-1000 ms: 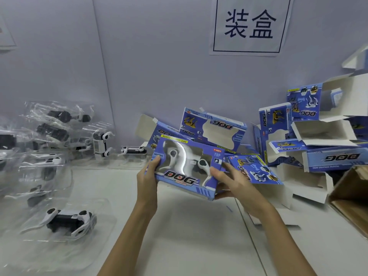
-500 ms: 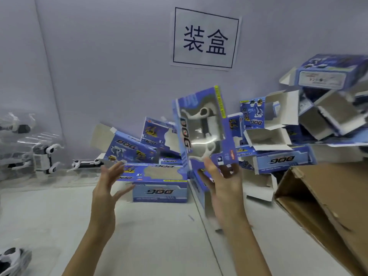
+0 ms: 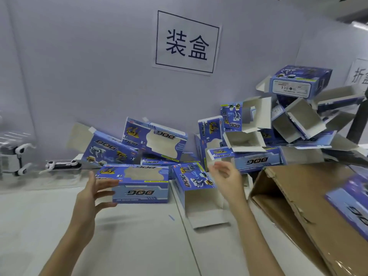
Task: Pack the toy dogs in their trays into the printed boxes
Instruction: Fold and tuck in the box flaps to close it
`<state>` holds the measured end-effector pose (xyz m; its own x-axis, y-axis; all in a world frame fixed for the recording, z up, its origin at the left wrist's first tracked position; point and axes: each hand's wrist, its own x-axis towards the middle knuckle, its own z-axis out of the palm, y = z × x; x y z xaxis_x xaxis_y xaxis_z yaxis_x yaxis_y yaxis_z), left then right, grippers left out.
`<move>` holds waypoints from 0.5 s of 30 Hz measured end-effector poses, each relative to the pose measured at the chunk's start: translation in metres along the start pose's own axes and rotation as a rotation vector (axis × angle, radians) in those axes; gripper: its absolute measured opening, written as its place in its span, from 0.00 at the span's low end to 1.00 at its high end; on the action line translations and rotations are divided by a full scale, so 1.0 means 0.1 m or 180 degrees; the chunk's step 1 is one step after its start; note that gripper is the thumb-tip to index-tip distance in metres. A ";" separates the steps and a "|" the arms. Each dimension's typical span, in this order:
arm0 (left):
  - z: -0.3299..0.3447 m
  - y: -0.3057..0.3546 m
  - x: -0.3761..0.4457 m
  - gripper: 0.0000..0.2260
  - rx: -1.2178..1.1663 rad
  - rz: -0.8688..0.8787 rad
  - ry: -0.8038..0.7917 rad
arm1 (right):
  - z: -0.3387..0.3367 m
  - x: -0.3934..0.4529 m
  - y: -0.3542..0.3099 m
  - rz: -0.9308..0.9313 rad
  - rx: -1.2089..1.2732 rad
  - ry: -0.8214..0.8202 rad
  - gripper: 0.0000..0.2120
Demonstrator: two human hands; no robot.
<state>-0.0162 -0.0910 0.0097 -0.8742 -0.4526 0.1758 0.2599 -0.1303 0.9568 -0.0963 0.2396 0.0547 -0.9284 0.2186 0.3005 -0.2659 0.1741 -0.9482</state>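
My left hand [image 3: 93,194] hovers with spread fingers just left of a blue printed "DOG" box [image 3: 139,185] lying on the white table, not clearly touching it. My right hand [image 3: 227,178] is raised with loosely bent fingers and holds nothing, above an open-ended blue box [image 3: 196,193] lying on the table. A packed blue box [image 3: 350,204] shows at the right edge, over the brown carton [image 3: 294,212]. Toy dogs in clear trays [image 3: 61,165] lie at the far left by the wall.
A heap of empty blue boxes [image 3: 249,140] with open white flaps is piled against the wall at the right. More boxes [image 3: 157,140] lean on the wall behind my hands. A paper sign [image 3: 186,43] hangs on the wall. White table surface [image 3: 129,240] spreads in front.
My right hand has let go of the packed box it held upright; that box now shows at the right over the carton. The view has swung right. My left hand stays open.
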 end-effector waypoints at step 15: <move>0.05 -0.16 -0.11 0.26 0.2046 0.1325 -0.0707 | 0.49 -0.27 -0.01 0.0021 -0.1742 -0.0431 0.15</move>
<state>-0.0128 -0.0796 -0.0064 -0.8363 -0.1570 0.5253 0.3547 0.5757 0.7367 -0.0836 0.1862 0.0424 -0.9642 0.1026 0.2447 -0.1201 0.6537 -0.7471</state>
